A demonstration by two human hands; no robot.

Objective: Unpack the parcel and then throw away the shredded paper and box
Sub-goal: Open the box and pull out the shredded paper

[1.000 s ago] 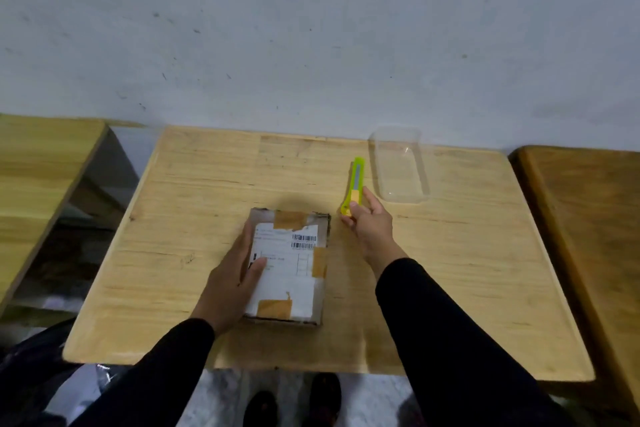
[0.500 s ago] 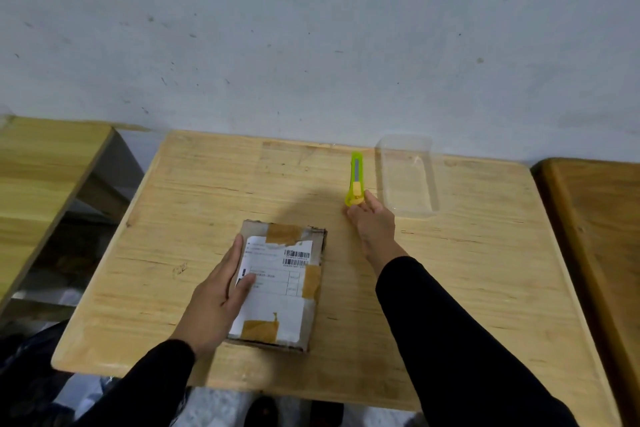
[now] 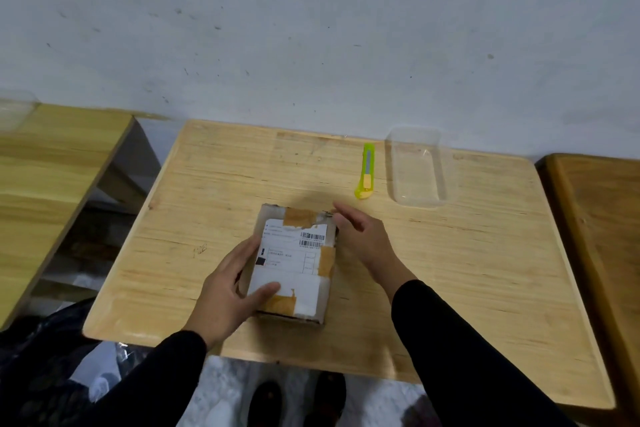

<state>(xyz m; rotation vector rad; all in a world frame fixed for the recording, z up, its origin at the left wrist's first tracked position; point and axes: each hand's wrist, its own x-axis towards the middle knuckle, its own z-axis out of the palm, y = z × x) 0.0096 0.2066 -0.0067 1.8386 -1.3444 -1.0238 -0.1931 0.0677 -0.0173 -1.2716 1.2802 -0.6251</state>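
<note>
A small cardboard parcel (image 3: 294,263) with a white shipping label and brown tape lies on the wooden table (image 3: 450,270), near its front edge. My left hand (image 3: 232,291) grips the parcel's left side, thumb on the label. My right hand (image 3: 363,239) hovers at the parcel's right edge, fingers spread and holding nothing. A yellow-green utility knife (image 3: 366,172) lies on the table beyond my right hand, apart from it.
A clear plastic container (image 3: 419,166) stands right of the knife at the back. Another wooden table (image 3: 52,170) is on the left, a darker one (image 3: 602,218) on the right. A dark bag (image 3: 41,367) sits on the floor at lower left.
My right hand has left the knife on the table and drawn back to the parcel's right edge. My left hand has shifted its grip on the parcel's left side.
</note>
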